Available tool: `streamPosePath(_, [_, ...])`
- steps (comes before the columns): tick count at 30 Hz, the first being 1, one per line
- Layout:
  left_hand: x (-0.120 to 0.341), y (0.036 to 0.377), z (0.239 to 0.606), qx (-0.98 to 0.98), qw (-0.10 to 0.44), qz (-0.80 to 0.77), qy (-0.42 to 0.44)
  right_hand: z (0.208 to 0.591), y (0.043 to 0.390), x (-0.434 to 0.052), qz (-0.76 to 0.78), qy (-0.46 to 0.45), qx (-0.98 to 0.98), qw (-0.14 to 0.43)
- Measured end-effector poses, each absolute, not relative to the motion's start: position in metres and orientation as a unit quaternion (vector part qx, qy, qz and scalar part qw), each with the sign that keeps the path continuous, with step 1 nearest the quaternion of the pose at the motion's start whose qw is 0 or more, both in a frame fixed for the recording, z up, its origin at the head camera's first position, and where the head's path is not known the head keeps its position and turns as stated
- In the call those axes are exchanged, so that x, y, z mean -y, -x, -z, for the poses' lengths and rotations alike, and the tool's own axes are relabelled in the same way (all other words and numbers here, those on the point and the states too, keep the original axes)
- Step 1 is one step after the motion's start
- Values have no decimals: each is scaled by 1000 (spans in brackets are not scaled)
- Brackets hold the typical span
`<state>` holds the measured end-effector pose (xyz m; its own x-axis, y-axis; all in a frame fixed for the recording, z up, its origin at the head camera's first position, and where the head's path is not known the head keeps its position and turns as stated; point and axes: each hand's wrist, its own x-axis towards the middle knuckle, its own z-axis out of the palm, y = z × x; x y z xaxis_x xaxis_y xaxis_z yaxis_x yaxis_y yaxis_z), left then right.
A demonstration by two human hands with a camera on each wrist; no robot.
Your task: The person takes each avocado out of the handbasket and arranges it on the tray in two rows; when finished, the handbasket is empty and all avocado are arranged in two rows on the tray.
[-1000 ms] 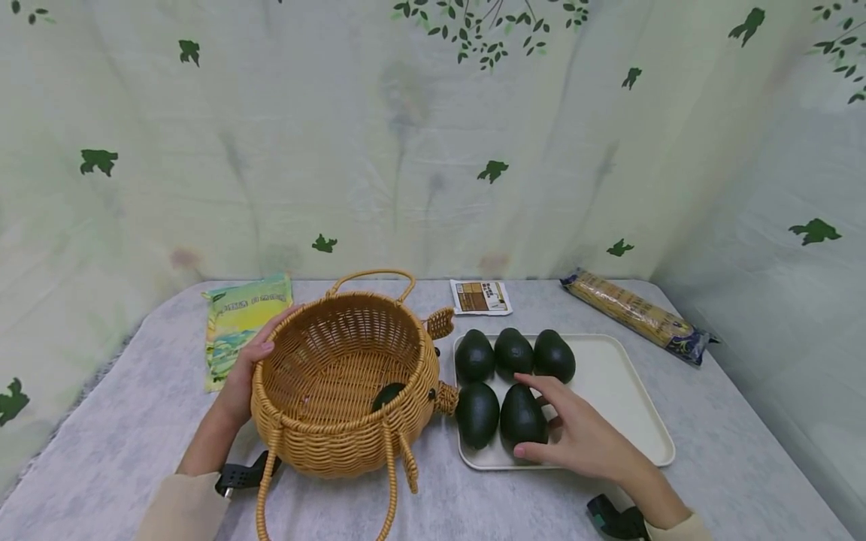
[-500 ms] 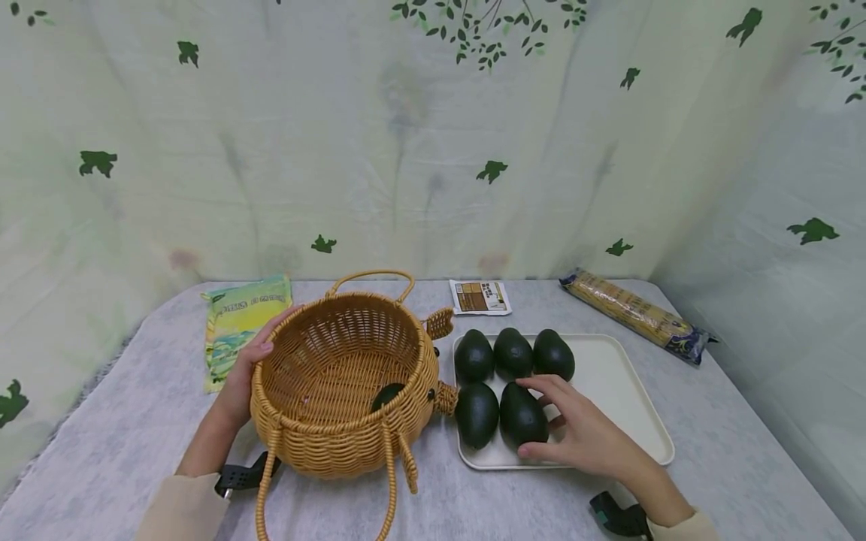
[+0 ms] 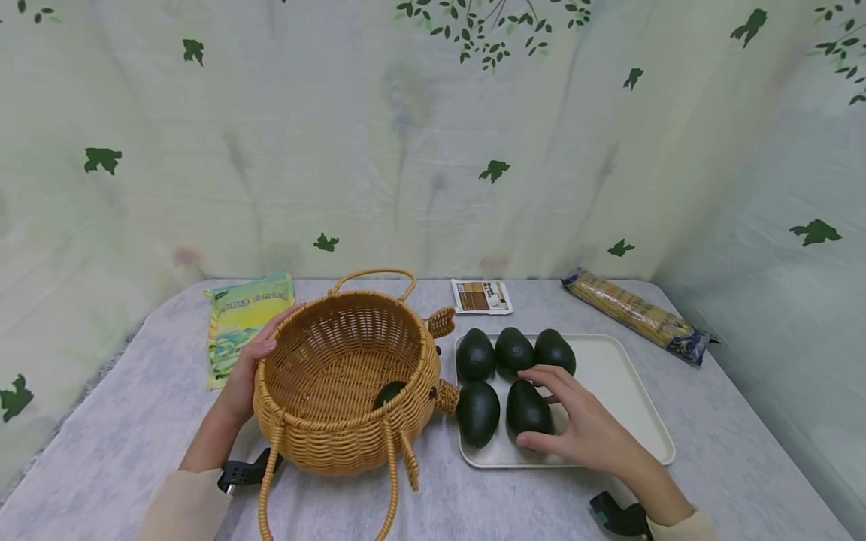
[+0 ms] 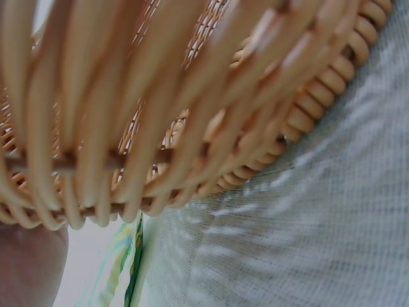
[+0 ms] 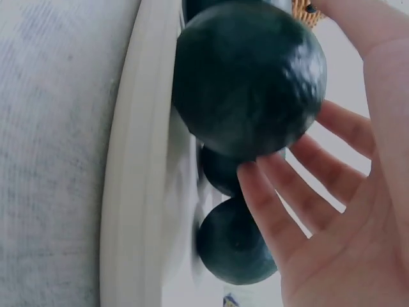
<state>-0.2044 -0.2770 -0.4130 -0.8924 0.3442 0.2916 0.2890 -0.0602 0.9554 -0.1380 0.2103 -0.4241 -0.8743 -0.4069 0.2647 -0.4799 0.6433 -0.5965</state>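
Head view: right hand [image 3: 585,436] cups the near right avocado [image 3: 528,408] on the tray [image 3: 629,391], thumb and fingers curled round it; four more avocados lie beside it. Left hand [image 3: 245,376] rests on the basket [image 3: 338,421] rim, fingers hooked over the edge; one avocado lies inside. Right wrist view alone shows the fingertips [image 5: 268,192] touching the avocado's underside. Left wrist view shows only basket weave and table [image 4: 307,243].

Grey cloth-covered table [image 3: 731,451] before a pale, leaf-printed curtain backdrop [image 3: 433,135].
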Motion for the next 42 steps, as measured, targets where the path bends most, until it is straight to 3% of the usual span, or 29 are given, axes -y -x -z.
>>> streamPosePath(24, [278,201,412,-694,25,-685,-221,386,157,-173,-343,-319,877,107])
streamPosePath(42, [279,201,414,-695,18,-680,-234,346,176,-116,-368,-389,841,72])
